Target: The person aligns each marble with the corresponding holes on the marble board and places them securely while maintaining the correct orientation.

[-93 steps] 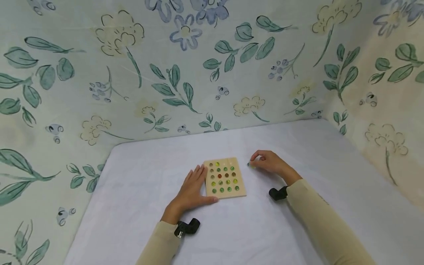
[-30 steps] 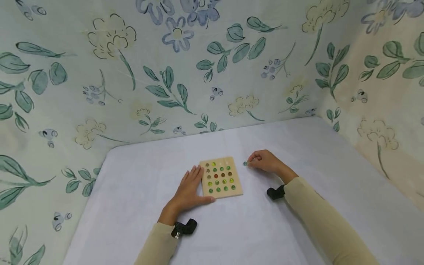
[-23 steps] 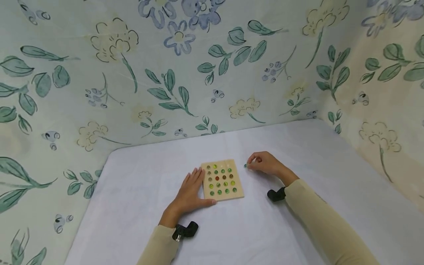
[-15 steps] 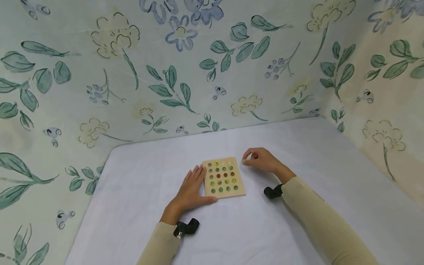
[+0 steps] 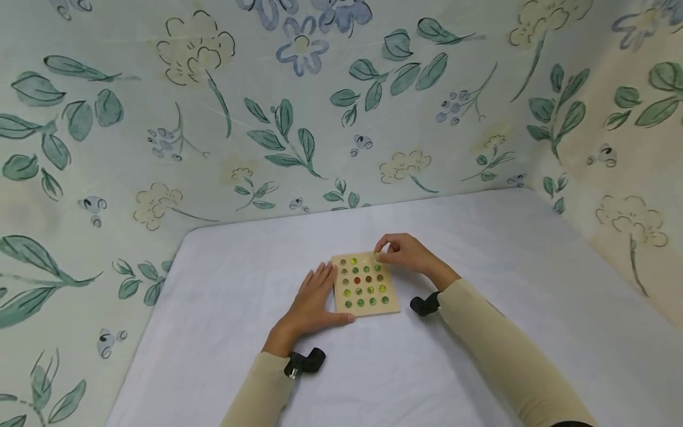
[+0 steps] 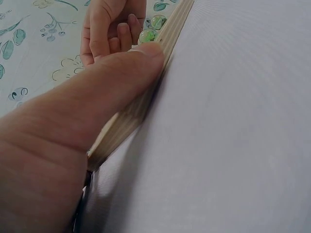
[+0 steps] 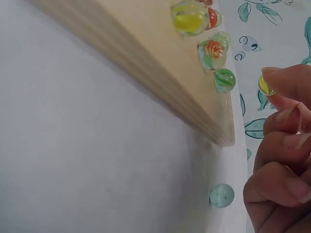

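A square wooden board (image 5: 393,305) with several glass marbles in its round hollows lies on the table. Along its left edge rests my left hand (image 5: 312,302), fingers straight, with the thumb on the near edge, as the left wrist view also shows. My right hand (image 5: 408,252) is at the board's far right corner. Between thumb and index finger it pinches a yellow marble (image 7: 265,86), held up off the board; its other fingers are curled. A pale blue-green marble (image 7: 222,195) lies on the cloth beside the board, hidden behind the hand in the head view.
A white cloth (image 5: 229,267) covers the table. Floral fabric (image 5: 299,118) hangs behind it and at the sides. Black wrist cameras (image 5: 306,363) sit on both forearms. In the board's far row, marbles stand at the left, with hollows at the right.
My right hand has moved left, from the cloth beside the board to its far right corner, carrying the yellow marble. The left hand has stayed on the board.
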### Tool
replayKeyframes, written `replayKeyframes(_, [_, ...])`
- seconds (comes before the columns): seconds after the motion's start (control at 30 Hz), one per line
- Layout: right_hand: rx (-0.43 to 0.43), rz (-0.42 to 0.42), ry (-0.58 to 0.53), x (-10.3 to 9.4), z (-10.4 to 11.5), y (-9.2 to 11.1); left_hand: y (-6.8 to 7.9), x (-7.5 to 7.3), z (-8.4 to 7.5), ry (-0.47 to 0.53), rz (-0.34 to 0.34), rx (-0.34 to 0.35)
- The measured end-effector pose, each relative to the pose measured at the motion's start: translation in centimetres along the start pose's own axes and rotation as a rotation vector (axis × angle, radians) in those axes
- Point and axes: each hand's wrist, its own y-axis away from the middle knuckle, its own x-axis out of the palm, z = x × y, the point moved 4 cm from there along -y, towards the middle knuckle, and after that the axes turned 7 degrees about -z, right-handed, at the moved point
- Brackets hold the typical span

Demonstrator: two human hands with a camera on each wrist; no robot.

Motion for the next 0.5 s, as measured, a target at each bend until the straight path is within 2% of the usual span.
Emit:
replayKeyframes(0.27, [0.049,0.038,-0.016,0.8,0.7,-0.8,0.0,-0.2,-0.1,0.015,0.008,0.009])
replayKeyframes(0.5, [0.058,0.043,0.020,1.6,1.0,-1.2,0.1,-0.4,-0.1,0.027,0.004,0.018])
